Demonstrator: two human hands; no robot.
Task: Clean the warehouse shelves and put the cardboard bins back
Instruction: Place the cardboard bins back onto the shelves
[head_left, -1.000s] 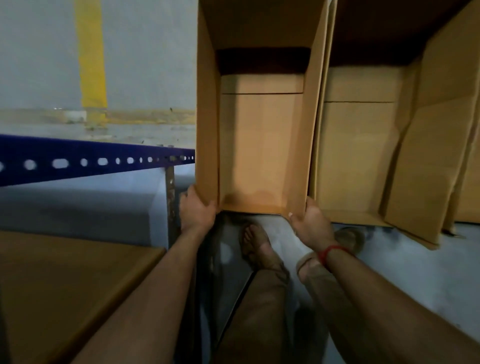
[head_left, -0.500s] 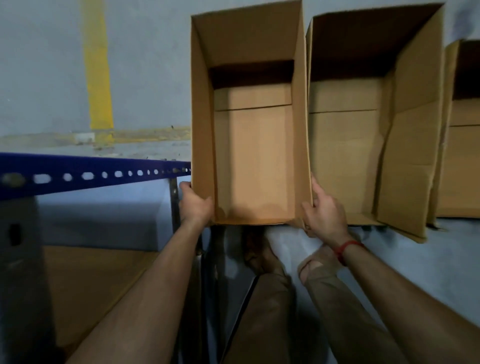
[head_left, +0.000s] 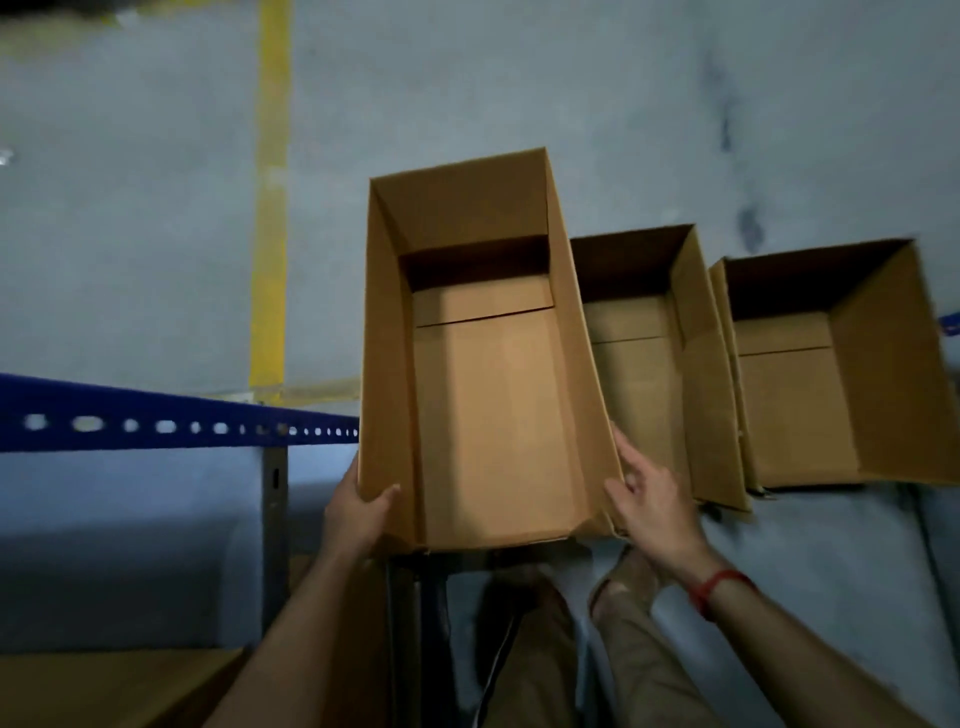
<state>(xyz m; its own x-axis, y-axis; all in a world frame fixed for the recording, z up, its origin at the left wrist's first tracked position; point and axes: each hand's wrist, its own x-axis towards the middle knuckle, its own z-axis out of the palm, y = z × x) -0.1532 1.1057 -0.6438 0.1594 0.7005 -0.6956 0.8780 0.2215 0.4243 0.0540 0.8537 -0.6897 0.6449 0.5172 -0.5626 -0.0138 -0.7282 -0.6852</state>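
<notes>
1. Long open cardboard box (head_left: 488, 415), smooth brown walls, held between blue perforated beam (head_left: 171, 423) and second box (head_left: 639, 389).
2. Left hand (head_left: 358, 512) curled round near-left corner; right hand (head_left: 654, 499) spread flat on right wall.
3. Grey concrete floor (head_left: 130, 234), yellow stripe (head_left: 270, 208).

**What you can't read in this view**

Your left hand (head_left: 358, 512) shows only a thumb hooked inside the left wall of the cardboard bin (head_left: 493, 415). Its fingers are hidden behind that wall. Your right hand (head_left: 657, 506) is smeared by blur against the opposite wall, so its grip is unreadable. The bin covers the right end of the blue beam (head_left: 156, 423) and much of the second bin (head_left: 639, 338). The third bin (head_left: 810, 395) runs off the right edge. Your feet (head_left: 618, 577) are blurred and partly covered.
</notes>
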